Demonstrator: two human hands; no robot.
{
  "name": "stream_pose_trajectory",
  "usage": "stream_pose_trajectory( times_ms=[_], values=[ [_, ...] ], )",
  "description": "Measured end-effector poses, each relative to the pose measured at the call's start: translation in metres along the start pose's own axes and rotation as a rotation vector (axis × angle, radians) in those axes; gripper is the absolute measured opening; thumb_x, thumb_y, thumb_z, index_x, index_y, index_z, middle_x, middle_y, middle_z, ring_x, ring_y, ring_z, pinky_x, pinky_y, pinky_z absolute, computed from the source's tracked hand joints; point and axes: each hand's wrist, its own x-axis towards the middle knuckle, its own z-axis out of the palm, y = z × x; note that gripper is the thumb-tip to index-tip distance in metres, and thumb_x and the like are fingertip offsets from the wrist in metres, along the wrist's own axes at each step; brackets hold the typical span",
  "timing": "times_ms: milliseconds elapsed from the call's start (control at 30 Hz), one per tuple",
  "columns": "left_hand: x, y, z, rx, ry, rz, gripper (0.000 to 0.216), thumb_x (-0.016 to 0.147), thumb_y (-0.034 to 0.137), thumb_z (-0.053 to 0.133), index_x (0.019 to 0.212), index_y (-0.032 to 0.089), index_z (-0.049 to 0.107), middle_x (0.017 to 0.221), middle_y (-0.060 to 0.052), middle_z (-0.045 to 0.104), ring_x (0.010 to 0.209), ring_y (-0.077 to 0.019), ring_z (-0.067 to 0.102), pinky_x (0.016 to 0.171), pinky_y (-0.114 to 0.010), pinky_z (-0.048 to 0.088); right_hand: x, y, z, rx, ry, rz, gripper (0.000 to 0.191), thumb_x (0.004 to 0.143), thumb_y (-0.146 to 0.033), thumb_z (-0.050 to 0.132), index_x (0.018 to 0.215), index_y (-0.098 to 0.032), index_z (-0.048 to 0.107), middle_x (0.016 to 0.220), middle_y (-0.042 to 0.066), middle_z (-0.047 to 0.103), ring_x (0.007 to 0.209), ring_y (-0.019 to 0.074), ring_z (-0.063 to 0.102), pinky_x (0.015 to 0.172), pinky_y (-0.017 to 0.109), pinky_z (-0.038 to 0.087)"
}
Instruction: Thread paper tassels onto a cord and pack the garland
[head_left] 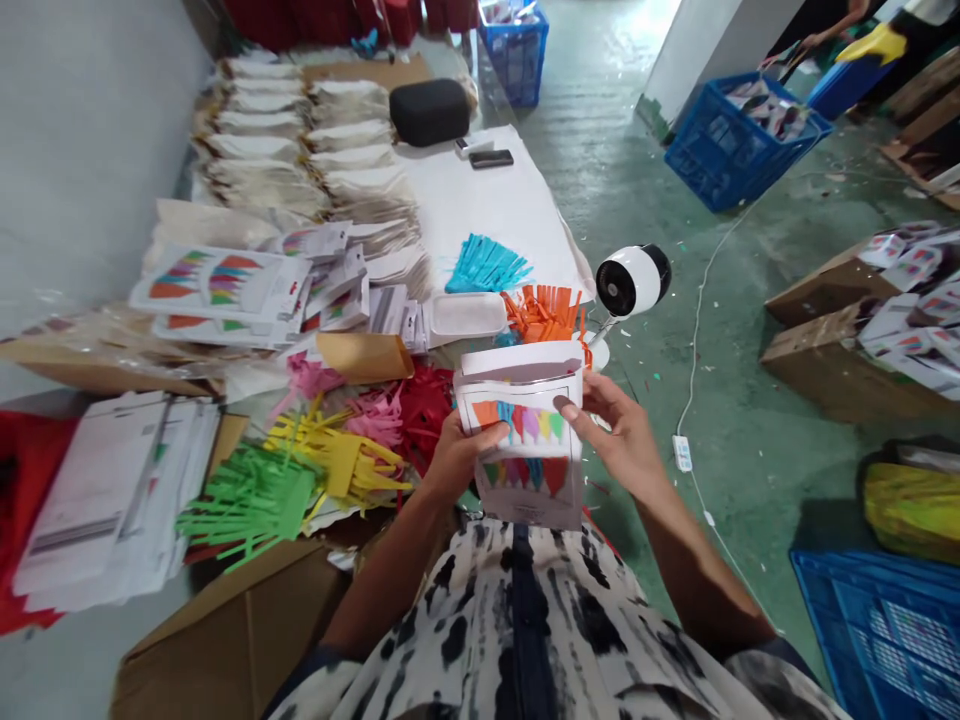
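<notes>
Close in front of my body I hold a printed paper packet (pixel 529 495) with colourful tassel pictures on its face; its top flap stands up, leaving a gap. My left hand (pixel 459 450) grips its left edge, thumb across the front. On the opposite edge, my right hand (pixel 611 425) pinches the upper side, with a dark thumbnail on the front. Just beyond the packet lie orange tissue fringe (pixel 544 312) and blue tissue fringe (pixel 487 264). Left of my left hand are red tissue (pixel 427 415), pink tissue (pixel 375 412), yellow fringe (pixel 341 450) and green fringe (pixel 259 495).
A white fan (pixel 634 280) stands at the table's right edge. Stacked printed packets (pixel 217 285), a white tray (pixel 466 315) and a black case (pixel 429 112) lie on the table. Blue crates (pixel 705 150), cartons (pixel 814 360) and a white cable (pixel 697 320) are on the floor.
</notes>
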Motion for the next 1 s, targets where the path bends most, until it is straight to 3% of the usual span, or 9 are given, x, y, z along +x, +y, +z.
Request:
stream_pose_trajectory(
  times_ms=[167,233,333,400,467,733,900,1000],
  values=[
    [-0.011,0.009,0.008,0.049,-0.058,-0.085,0.064,0.06,0.029,0.097,0.119,0.016,0.076,0.112,-0.011,0.08,0.091,-0.027,0.077,0.086,-0.038,0.062,-0.011,0.022,0.014,0.148,-0.041,0.149,0.033,0.095,-0.052,0.069,0.112,-0.024,0.072,0.099,0.003,0.076,0.09,0.0223,0.07,0.08,0.036,0.059],
    [-0.014,0.009,0.009,0.062,-0.031,-0.086,0.061,0.059,0.029,0.098,0.115,0.016,0.077,0.109,-0.01,0.081,0.089,-0.0261,0.077,0.085,-0.038,0.062,-0.014,0.023,0.016,0.164,-0.045,0.139,0.036,0.096,-0.052,0.068,0.12,-0.025,0.071,0.105,0.004,0.076,0.094,0.0228,0.071,0.084,0.037,0.06],
    [-0.019,0.007,0.01,0.065,0.04,-0.047,0.053,0.06,0.029,0.098,0.108,0.016,0.079,0.103,-0.008,0.082,0.087,-0.0251,0.077,0.082,-0.035,0.062,-0.018,0.02,0.019,0.187,0.108,0.072,0.049,0.094,-0.045,0.073,0.14,-0.032,0.06,0.127,0.006,0.072,0.103,0.0224,0.071,0.095,0.041,0.059],
    [-0.023,0.006,0.011,0.077,0.071,-0.018,0.052,0.06,0.028,0.097,0.108,0.016,0.079,0.102,-0.007,0.082,0.087,-0.0253,0.077,0.082,-0.035,0.062,-0.02,0.018,0.023,0.174,0.216,0.015,0.052,0.091,-0.041,0.077,0.139,-0.035,0.059,0.134,0.005,0.069,0.105,0.0212,0.071,0.094,0.04,0.06],
    [-0.026,0.006,0.012,0.092,0.078,0.008,0.055,0.061,0.028,0.097,0.111,0.016,0.079,0.103,-0.007,0.082,0.088,-0.0256,0.077,0.083,-0.035,0.062,-0.021,0.017,0.025,0.156,0.24,-0.034,0.046,0.091,-0.039,0.077,0.134,-0.035,0.061,0.134,0.005,0.067,0.104,0.0207,0.071,0.091,0.039,0.061],
    [-0.035,0.006,0.011,0.098,0.031,0.022,0.051,0.062,0.027,0.096,0.109,0.015,0.08,0.1,-0.007,0.082,0.085,-0.0248,0.077,0.082,-0.035,0.062,-0.022,0.01,0.013,0.028,0.172,-0.166,0.038,0.096,-0.038,0.07,0.133,-0.032,0.063,0.134,0.009,0.06,0.102,0.0207,0.066,0.091,0.041,0.06],
    [-0.039,0.004,0.011,0.078,0.018,-0.067,0.048,0.058,0.029,0.098,0.099,0.014,0.079,0.092,-0.007,0.081,0.076,-0.0233,0.076,0.074,-0.033,0.061,-0.019,0.005,-0.002,0.027,0.02,-0.071,0.029,0.096,-0.046,0.069,0.12,-0.029,0.068,0.118,0.007,0.063,0.095,0.0203,0.062,0.087,0.039,0.058],
    [-0.043,-0.002,0.012,0.099,0.015,-0.075,0.054,0.058,0.032,0.099,0.104,0.015,0.077,0.094,-0.008,0.081,0.078,-0.0235,0.075,0.073,-0.032,0.061,-0.022,0.012,-0.006,0.093,-0.014,0.017,0.03,0.095,-0.047,0.07,0.117,-0.027,0.068,0.107,0.005,0.065,0.094,0.0203,0.062,0.085,0.036,0.056]
  ],
)
